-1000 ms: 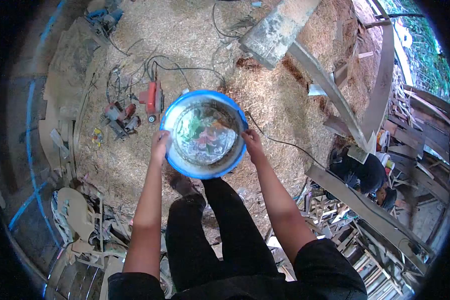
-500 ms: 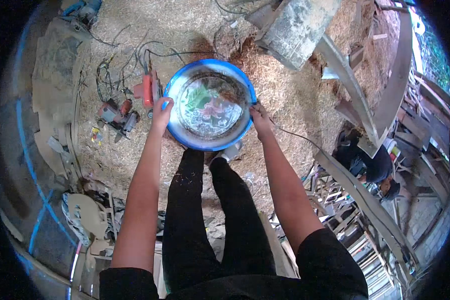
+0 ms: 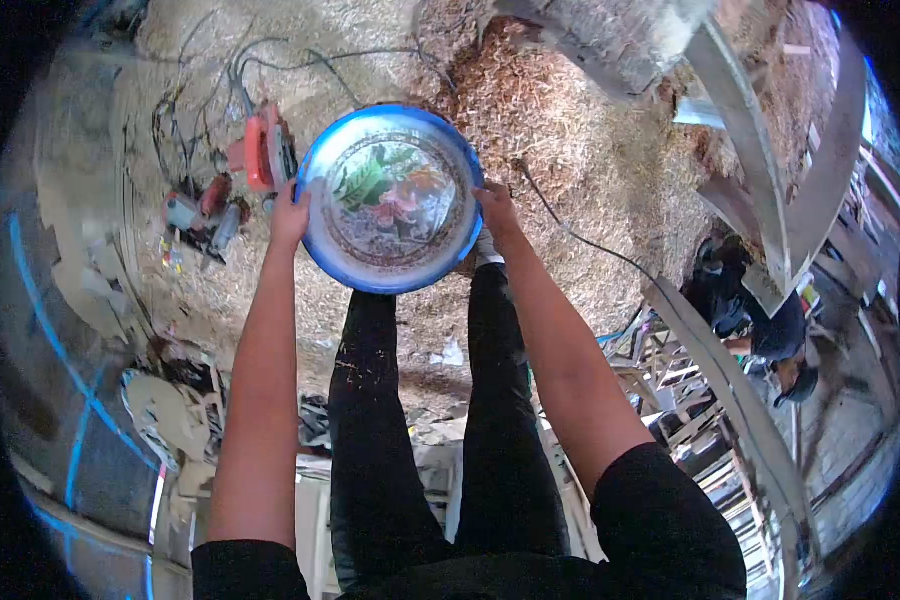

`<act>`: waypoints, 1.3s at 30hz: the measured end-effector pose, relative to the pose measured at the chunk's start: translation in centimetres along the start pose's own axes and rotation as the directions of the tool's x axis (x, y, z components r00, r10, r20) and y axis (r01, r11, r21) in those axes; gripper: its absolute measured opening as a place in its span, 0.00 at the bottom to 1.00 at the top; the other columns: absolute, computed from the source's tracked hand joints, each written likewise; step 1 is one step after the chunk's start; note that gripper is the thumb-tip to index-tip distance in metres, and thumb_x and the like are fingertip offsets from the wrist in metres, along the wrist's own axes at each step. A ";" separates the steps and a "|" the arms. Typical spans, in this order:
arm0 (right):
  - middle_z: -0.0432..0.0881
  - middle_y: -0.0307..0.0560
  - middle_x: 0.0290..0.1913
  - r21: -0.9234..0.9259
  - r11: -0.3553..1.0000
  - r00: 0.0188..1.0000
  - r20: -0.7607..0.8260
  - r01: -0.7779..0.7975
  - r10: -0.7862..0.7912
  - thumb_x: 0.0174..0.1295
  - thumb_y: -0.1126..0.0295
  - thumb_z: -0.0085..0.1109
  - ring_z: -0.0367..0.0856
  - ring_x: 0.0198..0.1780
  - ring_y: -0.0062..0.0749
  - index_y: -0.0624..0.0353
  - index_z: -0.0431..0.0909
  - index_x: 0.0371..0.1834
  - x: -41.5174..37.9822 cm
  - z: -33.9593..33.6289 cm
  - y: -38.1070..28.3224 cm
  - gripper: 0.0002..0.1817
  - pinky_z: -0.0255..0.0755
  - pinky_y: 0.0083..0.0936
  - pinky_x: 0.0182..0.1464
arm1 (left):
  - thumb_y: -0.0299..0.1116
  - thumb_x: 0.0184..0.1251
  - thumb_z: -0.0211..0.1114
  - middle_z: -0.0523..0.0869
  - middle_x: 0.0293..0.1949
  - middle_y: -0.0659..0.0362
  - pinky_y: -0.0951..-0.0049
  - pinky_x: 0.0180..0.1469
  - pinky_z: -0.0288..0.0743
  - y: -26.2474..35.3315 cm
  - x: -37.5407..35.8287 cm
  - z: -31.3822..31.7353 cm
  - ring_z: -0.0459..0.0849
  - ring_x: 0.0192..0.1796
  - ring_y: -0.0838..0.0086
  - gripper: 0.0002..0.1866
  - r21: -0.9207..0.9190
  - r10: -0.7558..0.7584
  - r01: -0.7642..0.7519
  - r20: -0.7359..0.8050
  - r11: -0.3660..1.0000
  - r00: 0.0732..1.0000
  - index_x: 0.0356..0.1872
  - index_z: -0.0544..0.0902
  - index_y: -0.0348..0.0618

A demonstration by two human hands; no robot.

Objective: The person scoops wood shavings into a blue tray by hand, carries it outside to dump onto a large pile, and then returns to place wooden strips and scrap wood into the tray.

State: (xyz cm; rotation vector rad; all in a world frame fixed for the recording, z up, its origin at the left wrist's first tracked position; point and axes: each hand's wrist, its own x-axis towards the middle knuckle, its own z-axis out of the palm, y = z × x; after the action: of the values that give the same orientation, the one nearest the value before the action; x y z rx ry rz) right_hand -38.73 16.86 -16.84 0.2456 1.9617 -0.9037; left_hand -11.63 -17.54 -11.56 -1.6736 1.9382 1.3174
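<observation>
Person's holding a blue-rimmed basin [image 3: 390,200] out front w/ both hands, above the sawdust floor [image 3: 570,150]. Left hand [image 3: 290,215] grips the left rim, right hand [image 3: 495,212] grips the right rim. Red power tool [image 3: 263,152] lies on the floor just left of it.

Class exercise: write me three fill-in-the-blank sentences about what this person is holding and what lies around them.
1. Both hands grip a round basin whose rim is coloured ____.
2. The left hand and right hand hold the basin on ____ sides.
3. The ground under the basin is covered with wood ____.

Missing words: blue; opposite; shavings
</observation>
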 end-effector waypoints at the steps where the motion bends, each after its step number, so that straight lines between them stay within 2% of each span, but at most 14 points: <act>1: 0.88 0.57 0.58 0.019 1.000 0.999 0.040 -0.016 0.015 0.67 0.54 0.76 0.87 0.57 0.42 0.67 0.80 0.67 0.1 -0.4 -0.7 0.34 0.81 0.39 0.61 | 0.38 0.77 0.69 0.86 0.68 0.37 0.57 0.74 0.77 -1.3 -0.1 1.5 0.86 0.70 0.48 0.31 -0.008 -0.014 0.014 -0.016 1.000 1.000 0.75 0.78 0.33; 7: 0.89 0.58 0.60 0.041 0.999 0.990 0.137 0.027 -0.032 0.70 0.57 0.72 0.88 0.60 0.43 0.66 0.80 0.68 1.6 -4.5 -2.4 0.30 0.80 0.38 0.63 | 0.35 0.75 0.66 0.88 0.65 0.39 0.52 0.70 0.79 -8.3 2.2 9.5 0.89 0.65 0.44 0.29 -0.081 -0.009 0.001 -0.093 0.997 0.996 0.75 0.78 0.37; 9: 0.90 0.59 0.59 -0.163 0.922 0.907 0.305 0.350 -0.290 0.70 0.55 0.72 0.88 0.59 0.46 0.64 0.81 0.69 4.0 -6.8 0.5 0.30 0.81 0.41 0.63 | 0.36 0.74 0.66 0.89 0.61 0.37 0.49 0.66 0.82 -10.1 2.2 12.5 0.89 0.62 0.40 0.30 0.194 0.160 -0.120 -0.208 0.974 0.965 0.75 0.78 0.37; 12: 0.86 0.57 0.54 -0.493 0.668 0.816 0.180 0.558 -0.549 0.68 0.63 0.71 0.85 0.59 0.51 0.58 0.83 0.58 1.0 -8.6 -3.9 0.19 0.78 0.49 0.61 | 0.36 0.73 0.66 0.89 0.57 0.32 0.44 0.63 0.82 -7.9 0.4 13.1 0.89 0.59 0.37 0.31 0.229 0.156 -0.083 -0.323 0.970 0.933 0.76 0.77 0.38; 14: 0.82 0.59 0.59 -0.812 0.354 0.729 0.123 0.464 -0.674 0.62 0.68 0.71 0.82 0.61 0.62 0.53 0.80 0.63 1.6 -10.4 -2.4 0.25 0.77 0.56 0.64 | 0.41 0.75 0.66 0.87 0.60 0.31 0.42 0.63 0.81 -5.5 -0.9 15.1 0.88 0.60 0.35 0.33 0.244 0.094 0.016 -0.433 0.970 0.897 0.77 0.76 0.37; 18: 0.82 0.61 0.61 -0.899 0.339 0.844 0.058 0.276 -0.533 0.63 0.68 0.69 0.84 0.61 0.62 0.50 0.73 0.73 2.6 -11.5 1.1 0.32 0.79 0.56 0.61 | 0.44 0.79 0.64 0.84 0.67 0.31 0.51 0.71 0.79 -12.6 0.7 19.4 0.85 0.68 0.37 0.36 0.132 -0.046 0.103 -0.378 0.986 0.925 0.82 0.71 0.38; 22: 0.91 0.63 0.45 -0.830 0.413 0.805 0.070 0.375 -0.590 0.73 0.64 0.65 0.91 0.42 0.61 0.51 0.78 0.70 3.6 -10.1 4.5 0.23 0.85 0.55 0.44 | 0.42 0.82 0.62 0.84 0.69 0.34 0.54 0.73 0.78 -15.2 -1.8 20.5 0.85 0.70 0.40 0.35 0.097 -0.020 0.055 -0.326 0.994 0.945 0.84 0.67 0.38; 25: 0.91 0.63 0.47 -0.741 0.408 0.651 0.052 0.533 -0.757 0.74 0.65 0.65 0.92 0.45 0.61 0.54 0.82 0.63 4.2 -9.9 3.7 0.17 0.85 0.55 0.44 | 0.42 0.82 0.62 0.83 0.71 0.35 0.56 0.74 0.76 -16.1 -1.2 21.4 0.84 0.72 0.43 0.36 -0.074 0.118 -0.153 -0.350 0.986 0.929 0.85 0.66 0.38; 27: 0.90 0.54 0.39 -0.667 0.347 0.491 0.033 0.660 -0.871 0.77 0.68 0.64 0.91 0.37 0.50 0.54 0.84 0.62 5.2 -8.5 2.5 0.14 0.83 0.46 0.40 | 0.41 0.84 0.61 0.81 0.74 0.35 0.58 0.76 0.74 -17.3 -0.6 21.7 0.82 0.75 0.46 0.35 -0.047 0.178 -0.211 -0.379 0.976 0.908 0.85 0.67 0.38; 30: 0.85 0.39 0.35 -0.392 0.598 0.635 -0.045 0.699 -0.771 0.82 0.67 0.62 0.80 0.33 0.22 0.59 0.84 0.60 4.8 -8.5 -2.7 0.11 0.76 0.26 0.37 | 0.38 0.86 0.59 0.80 0.76 0.36 0.59 0.78 0.71 -16.0 -0.7 21.9 0.80 0.77 0.49 0.33 -0.166 0.111 -0.187 -0.385 0.968 0.916 0.85 0.66 0.37; 31: 0.86 0.44 0.40 -0.370 0.186 0.175 -0.063 0.910 -0.982 0.84 0.69 0.58 0.82 0.36 0.23 0.63 0.83 0.56 7.8 -9.0 -4.3 0.10 0.76 0.25 0.35 | 0.38 0.86 0.59 0.80 0.76 0.36 0.59 0.78 0.71 -15.4 -0.6 21.9 0.80 0.77 0.49 0.33 -0.168 0.128 -0.211 -0.406 0.963 0.905 0.85 0.66 0.37; 32: 0.85 0.50 0.44 -0.206 0.577 0.562 -0.130 0.791 -0.817 0.83 0.73 0.56 0.81 0.45 0.27 0.66 0.83 0.54 5.3 -9.6 -8.0 0.09 0.78 0.29 0.50 | 0.37 0.86 0.59 0.79 0.76 0.37 0.59 0.79 0.71 -14.9 -0.4 21.9 0.80 0.77 0.49 0.33 -0.186 0.121 -0.208 -0.396 0.960 0.910 0.85 0.66 0.37; 34: 0.83 0.45 0.40 -0.108 0.251 0.196 -0.367 0.962 -0.909 0.84 0.71 0.55 0.79 0.42 0.25 0.66 0.81 0.56 8.8 -10.3 -12.6 0.10 0.76 0.26 0.47 | 0.32 0.85 0.58 0.79 0.77 0.38 0.60 0.80 0.69 -15.1 0.3 22.2 0.79 0.78 0.51 0.31 -0.193 0.125 -0.215 -0.393 0.957 0.911 0.84 0.67 0.36; 39: 0.86 0.58 0.47 -0.451 0.514 0.327 -0.430 0.730 -0.842 0.77 0.66 0.62 0.85 0.49 0.47 0.65 0.81 0.60 11.8 -16.7 -15.9 0.16 0.79 0.41 0.55 | 0.23 0.82 0.53 0.81 0.76 0.40 0.62 0.81 0.67 -16.4 3.5 20.6 0.79 0.79 0.52 0.28 -0.235 0.301 -0.433 -0.441 0.870 0.845 0.81 0.74 0.36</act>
State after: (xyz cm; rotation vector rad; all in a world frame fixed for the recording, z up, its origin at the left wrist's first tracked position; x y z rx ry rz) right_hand -64.37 14.75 -13.70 -0.7462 2.8371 -1.3659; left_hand -5.30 -2.97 -32.90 -1.8979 2.4972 1.6171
